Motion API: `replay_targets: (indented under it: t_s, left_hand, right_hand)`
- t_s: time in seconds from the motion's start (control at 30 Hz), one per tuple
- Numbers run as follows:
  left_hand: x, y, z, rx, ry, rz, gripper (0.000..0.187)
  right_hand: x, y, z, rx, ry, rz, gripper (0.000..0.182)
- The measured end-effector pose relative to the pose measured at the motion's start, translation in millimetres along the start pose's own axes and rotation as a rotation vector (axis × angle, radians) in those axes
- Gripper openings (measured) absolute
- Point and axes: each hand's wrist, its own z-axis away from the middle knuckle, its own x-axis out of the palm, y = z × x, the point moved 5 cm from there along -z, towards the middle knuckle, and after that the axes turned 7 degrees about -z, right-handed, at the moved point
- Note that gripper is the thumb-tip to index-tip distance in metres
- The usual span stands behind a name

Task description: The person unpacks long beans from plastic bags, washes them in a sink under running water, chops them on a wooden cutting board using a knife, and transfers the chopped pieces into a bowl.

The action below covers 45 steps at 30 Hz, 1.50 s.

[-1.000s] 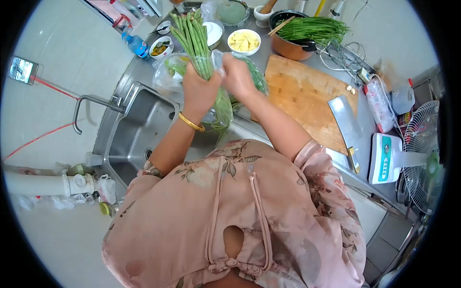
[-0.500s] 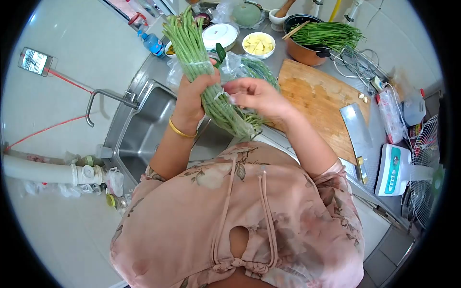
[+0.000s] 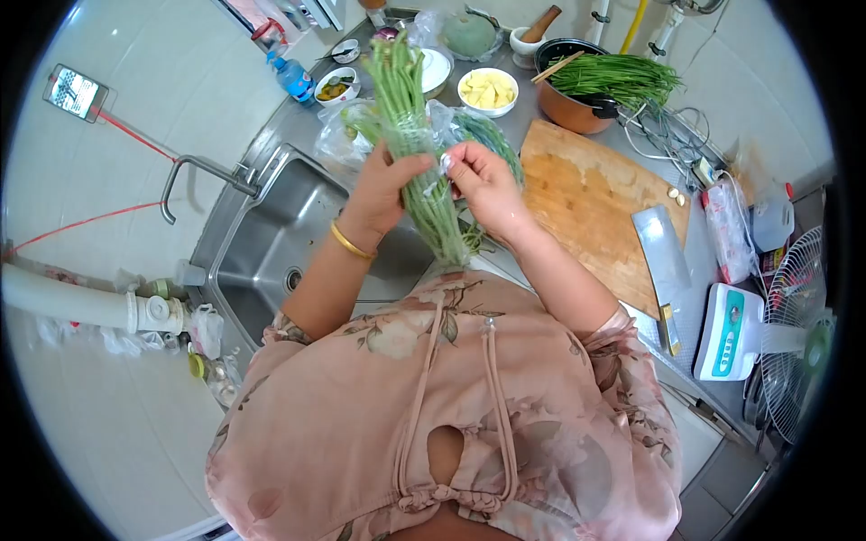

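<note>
A bunch of long green beans [image 3: 397, 95], wrapped around the middle in clear plastic wrap [image 3: 410, 140], stands nearly upright in front of my body. My left hand [image 3: 383, 189], with a gold bangle on the wrist, is closed around its left side. On the other side, my right hand [image 3: 490, 187] pinches a whitish twisted bit of the plastic wrap between thumb and fingers. The lower ends of the beans hang close to my blouse. Behind the bunch lie plastic bags with green vegetables [image 3: 492, 135], partly hidden by it.
To the left is a steel sink [image 3: 262, 243] with a faucet [image 3: 203, 167]. A wooden cutting board [image 3: 586, 198], a cleaver [image 3: 661, 248] and a white scale [image 3: 727, 334] are at the right. Behind stand a bowl of cut potatoes [image 3: 488, 90] and a pot [image 3: 573, 106] of greens.
The bean bunch has become more upright and shifted slightly right with my left hand. My right hand's fingers have closed on the plastic wrap.
</note>
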Motion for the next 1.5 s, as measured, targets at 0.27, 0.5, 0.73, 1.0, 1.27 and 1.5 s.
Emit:
replay_targets:
  t_s: [0.27,0.5,0.73,1.0,1.27,1.5]
  left_hand:
    - [10.9,-37.6,14.1,0.2,0.17,-0.263,0.05]
    - [12.7,-23.1,19.6,-0.041,0.013,-0.257,0.052]
    - [8.4,-17.5,30.5,-0.181,-0.231,0.066,0.045]
    - [9.2,-2.5,33.2,-0.078,-0.509,0.514,0.049]
    - [8.1,-7.4,6.6,0.109,-0.404,0.058,0.065]
    - [14.4,15.0,12.1,0.452,0.221,-0.61,0.062]
  right_hand:
    - [-7.0,-10.1,-9.1,-0.073,0.212,-0.135,0.01]
    - [-20.1,3.2,-26.7,0.483,0.19,-0.973,0.012]
    - [-37.8,-26.5,-35.0,0.49,0.141,-1.029,0.019]
    - [-2.7,-18.2,-7.3,0.372,-0.511,-0.838,0.007]
    - [-5.3,-57.4,-7.4,-0.229,-0.135,0.283,0.02]
    - [4.7,-48.8,2.6,-0.296,-0.049,0.521,0.018]
